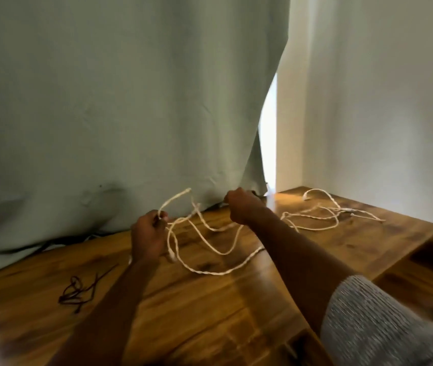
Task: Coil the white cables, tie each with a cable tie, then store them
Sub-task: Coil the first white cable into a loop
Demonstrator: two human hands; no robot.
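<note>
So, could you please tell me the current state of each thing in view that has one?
White cable in hand: loose loops, uncoiled, untied.
Second white cable: sprawled on the table, untouched.
Dark ties: lying loose, unused.
Left hand: closed on cable loops.
Right hand: fisted; cable grip unclear.
Curtain: hanging, bottom bunched on the table.

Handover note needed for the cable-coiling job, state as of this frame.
Left hand: closed on loops of the near white cable, pinched by the fingers.
Right hand: fisted, apparently gripping the same cable further along; the grip itself is hidden.
Near white cable: a few loose loops hang from the left hand, the rest trails on the wooden table.
Second white cable: lying loose and uncoiled at the far right of the table.
Dark ties: loose pile at the left of the table, untouched.
Done: coiling started only.
Left: finish the coil, tie it, coil and tie the second, store both.
</note>
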